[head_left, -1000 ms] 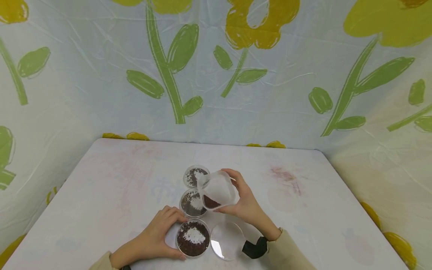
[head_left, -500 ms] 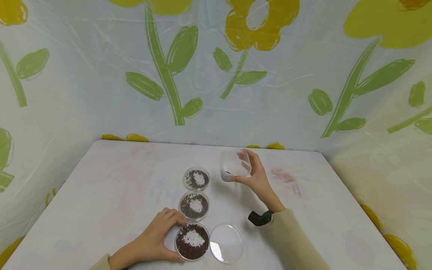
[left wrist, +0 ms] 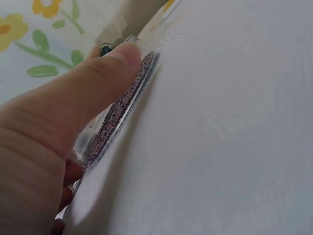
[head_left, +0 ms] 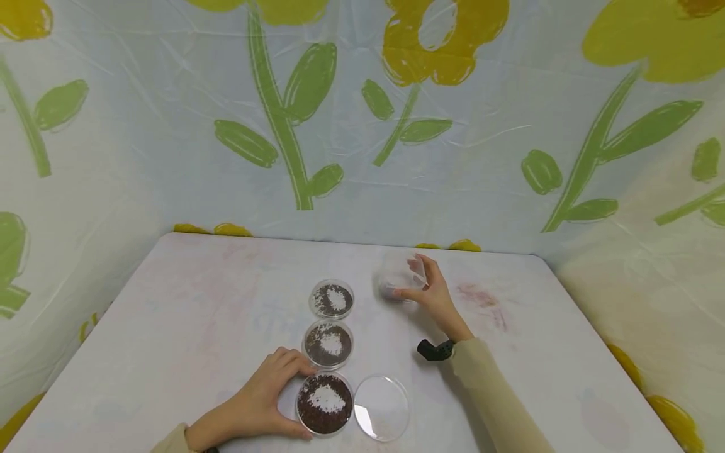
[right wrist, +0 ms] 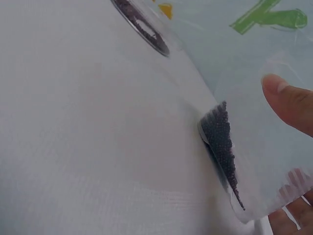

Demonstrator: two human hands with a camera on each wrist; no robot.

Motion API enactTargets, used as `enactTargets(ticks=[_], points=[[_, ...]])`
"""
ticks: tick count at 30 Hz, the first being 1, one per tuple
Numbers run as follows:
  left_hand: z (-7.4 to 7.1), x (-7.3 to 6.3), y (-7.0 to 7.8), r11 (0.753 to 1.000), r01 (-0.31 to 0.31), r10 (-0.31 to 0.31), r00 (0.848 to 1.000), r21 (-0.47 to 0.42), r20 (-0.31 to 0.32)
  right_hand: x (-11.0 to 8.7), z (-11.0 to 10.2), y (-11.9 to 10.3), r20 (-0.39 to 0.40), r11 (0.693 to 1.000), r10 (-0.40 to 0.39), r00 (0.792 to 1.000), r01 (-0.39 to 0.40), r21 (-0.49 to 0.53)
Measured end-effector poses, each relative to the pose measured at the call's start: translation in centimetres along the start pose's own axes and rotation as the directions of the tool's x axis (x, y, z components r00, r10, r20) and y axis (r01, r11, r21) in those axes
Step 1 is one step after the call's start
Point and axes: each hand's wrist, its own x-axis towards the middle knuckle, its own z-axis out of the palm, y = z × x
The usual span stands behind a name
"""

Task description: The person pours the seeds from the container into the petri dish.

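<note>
My left hand (head_left: 262, 397) holds the rim of the nearest petri dish (head_left: 325, 403), which carries dark brown granules topped with white powder. In the left wrist view the thumb (left wrist: 100, 78) presses the dish's edge. My right hand (head_left: 438, 301) grips a clear plastic cup (head_left: 393, 274), low over the table beyond the dishes; whether it touches the table is hard to tell. A wedge of dark granules (right wrist: 221, 142) shows in the bottom of this cup in the right wrist view. Right of the nearest dish lies a clear round lid (head_left: 382, 408).
Two more petri dishes with dark granules and white powder, a middle one (head_left: 328, 344) and a far one (head_left: 331, 299), line up behind the nearest. The pale table (head_left: 226, 302) ends at a flower-patterned cloth (head_left: 187, 126) on the back and sides.
My right hand has carried the cup from above the far dishes to the right and back, bringing it from tilted to more upright and lower. My left hand has stayed at the nearest dish.
</note>
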Motion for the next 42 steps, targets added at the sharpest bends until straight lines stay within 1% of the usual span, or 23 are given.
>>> enactTargets(ticks=[3,8,11,15,21,26,30,33,37,42], points=[[0.1,0.0,-0.1,1.000,-0.003,0.003,1.000,-0.006,-0.002,0.0,-0.1,0.1,0.006,1.000,0.014,1.000,-0.014,0.008],[0.2,0.1,-0.1,1.000,-0.003,0.003,1.000,-0.011,0.000,0.7,-0.3,2.2,-0.009,1.000,0.024,1.000,-0.024,0.000],[0.2,0.1,-0.1,1.000,-0.003,0.003,1.000,-0.007,-0.002,1.1,-0.5,3.2,0.005,0.999,0.020,1.000,-0.020,-0.028],[0.2,0.0,-0.1,1.000,-0.004,0.004,1.000,-0.003,-0.004,1.4,-0.7,3.1,0.020,0.998,0.009,1.000,-0.008,-0.066],[0.3,-0.1,-0.2,1.000,-0.003,0.003,1.000,0.000,-0.006,1.6,-1.3,1.0,-0.001,0.993,-0.013,1.000,0.013,-0.118],[0.3,-0.1,-0.2,1.000,-0.004,0.004,1.000,-0.003,-0.005,1.3,-1.8,-1.4,0.000,0.979,-0.024,1.000,0.023,-0.204],[0.1,0.0,-0.2,1.000,-0.002,0.002,1.000,-0.007,-0.006,0.9,-1.8,-3.1,0.029,0.969,-0.084,0.996,0.088,-0.231],[0.0,0.0,-0.1,1.000,-0.001,0.001,1.000,-0.007,-0.005,0.3,-1.5,-4.5,0.066,0.956,-0.139,0.988,0.151,-0.253],[-0.1,0.1,0.0,1.000,0.002,-0.002,1.000,-0.008,-0.002,-1.1,-1.0,-6.1,0.116,0.935,-0.205,0.972,0.229,-0.271],[-0.2,0.2,0.1,1.000,0.004,-0.004,1.000,-0.014,0.004,-3.3,-0.2,-7.4,0.179,0.919,-0.267,0.947,0.306,-0.249]])
